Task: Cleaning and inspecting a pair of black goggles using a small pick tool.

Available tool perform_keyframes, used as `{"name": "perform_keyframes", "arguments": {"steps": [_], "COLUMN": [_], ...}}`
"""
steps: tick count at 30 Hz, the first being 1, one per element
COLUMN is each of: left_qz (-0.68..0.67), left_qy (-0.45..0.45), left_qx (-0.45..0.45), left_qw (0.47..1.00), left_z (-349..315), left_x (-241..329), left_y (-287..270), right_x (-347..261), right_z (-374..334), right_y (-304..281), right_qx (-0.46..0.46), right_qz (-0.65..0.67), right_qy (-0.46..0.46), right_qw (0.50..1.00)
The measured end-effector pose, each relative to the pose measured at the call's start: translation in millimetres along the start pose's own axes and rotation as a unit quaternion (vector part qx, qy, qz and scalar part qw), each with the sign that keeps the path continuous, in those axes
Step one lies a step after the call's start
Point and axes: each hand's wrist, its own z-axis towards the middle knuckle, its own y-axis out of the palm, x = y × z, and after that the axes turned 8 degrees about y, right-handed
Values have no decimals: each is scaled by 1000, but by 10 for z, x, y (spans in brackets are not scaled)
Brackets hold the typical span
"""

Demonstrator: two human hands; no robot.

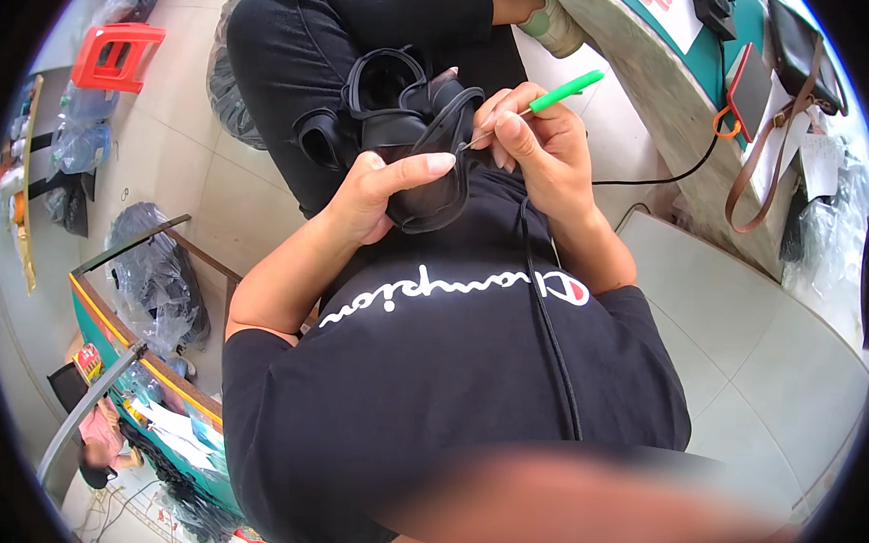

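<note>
Well, the shoe (393, 133), if that is what it is, sits in the person's hands just over the lap: all black, soft and dull in the body, with looping straps at the far end and a smooth, curved piece ringed by a raised rim nearer the shirt (450, 368). The left hand (372, 195) grips that piece, thumb on top; the right hand (542, 146) pinches a thin metal tool (567, 89) with a green handle, its point at the rim, though I can't tell whether it goes in. Black trousers (279, 70) lie beneath. The floor (160, 181) is pale tile, with a red stool (118, 57) standing off left, and a teal-topped table (739, 48) at right bears a black purse (796, 54).
</note>
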Motion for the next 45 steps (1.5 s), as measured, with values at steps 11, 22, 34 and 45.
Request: {"name": "perform_keyframes", "arguments": {"steps": [11,22,34,45], "left_qz": [-6,18,-28,-129], "left_qy": [-3,-4,37,9], "left_qx": [-2,-3,-24,14], "left_qw": [1000,1000,999,992], "left_z": [1,3,36,84], "left_x": [-13,-28,64,12], "left_y": [3,-36,184,180], "right_x": [23,27,254,263], "right_z": [-19,-28,65,120], "right_y": [-38,31,-10,-149], "right_qx": [-20,13,145,200], "right_qz": [19,19,-366,-410], "right_qy": [28,33,-422,-497], "right_qw": [999,999,817,738]}}
